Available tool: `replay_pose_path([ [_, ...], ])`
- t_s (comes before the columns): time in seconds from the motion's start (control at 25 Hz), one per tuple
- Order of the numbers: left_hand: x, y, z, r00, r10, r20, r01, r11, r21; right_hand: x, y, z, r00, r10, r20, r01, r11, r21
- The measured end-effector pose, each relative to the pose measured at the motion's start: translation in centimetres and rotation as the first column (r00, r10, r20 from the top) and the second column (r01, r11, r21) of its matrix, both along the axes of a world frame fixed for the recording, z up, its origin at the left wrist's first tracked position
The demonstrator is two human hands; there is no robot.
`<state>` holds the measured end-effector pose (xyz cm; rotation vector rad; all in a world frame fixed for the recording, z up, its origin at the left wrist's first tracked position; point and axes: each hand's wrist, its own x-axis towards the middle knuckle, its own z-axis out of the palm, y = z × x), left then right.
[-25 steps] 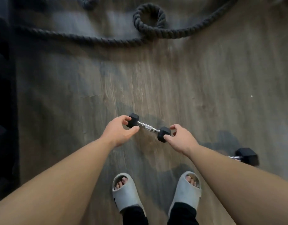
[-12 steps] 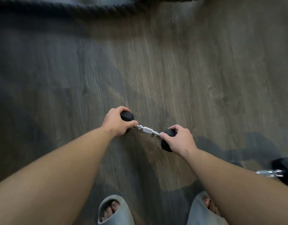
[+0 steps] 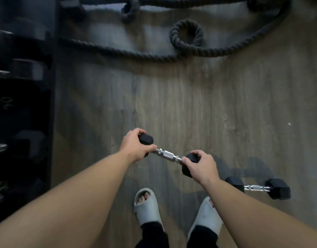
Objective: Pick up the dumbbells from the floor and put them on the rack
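A small black hex dumbbell [image 3: 167, 155] with a chrome handle hangs above the wooden floor, held by both ends. My left hand [image 3: 134, 145] wraps its left head and my right hand [image 3: 200, 165] wraps its right head. A second black hex dumbbell [image 3: 256, 188] lies on the floor to the right, behind my right forearm. The dark dumbbell rack [image 3: 23, 111] stands along the left edge, with several dumbbells resting on it.
A thick black battle rope [image 3: 186, 37] snakes and loops across the floor at the top. My two feet in grey slides [image 3: 147, 206] stand just below the held dumbbell. Bare wooden floor lies between me and the rope.
Both hands have closed on the dumbbell's heads and raised it off the floor. The view has pulled back, so the rack, the rope and the second dumbbell now show.
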<state>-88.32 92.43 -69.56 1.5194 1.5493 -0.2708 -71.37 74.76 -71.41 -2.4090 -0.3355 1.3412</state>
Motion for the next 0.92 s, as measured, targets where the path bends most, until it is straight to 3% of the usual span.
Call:
replay_pose_path([
  [0.12, -2.0, 2.0, 11.4, 0.997, 0.075, 0.008, -0.075, 0.996, 0.046, -1.7, 2.5, 10.5, 1.000, 0.011, -0.004, -0.011, 0.998, 0.061],
  [0.44, -10.1, 2.8, 37.6, 0.998, 0.037, 0.041, -0.045, 0.976, 0.215, -8.9, 3.9, 34.3, 0.999, 0.039, 0.023, -0.043, 0.977, 0.210],
  [0.68, -19.2, -2.6, 47.6, 0.995, 0.095, 0.037, -0.101, 0.956, 0.275, -16.0, 0.9, 43.4, 0.990, 0.140, 0.033, -0.144, 0.935, 0.324],
  [0.92, -28.8, -11.7, 55.7, 0.957, 0.283, 0.062, -0.284, 0.876, 0.390, -23.9, -3.1, 48.7, 0.957, 0.290, 0.026, -0.273, 0.864, 0.423],
])
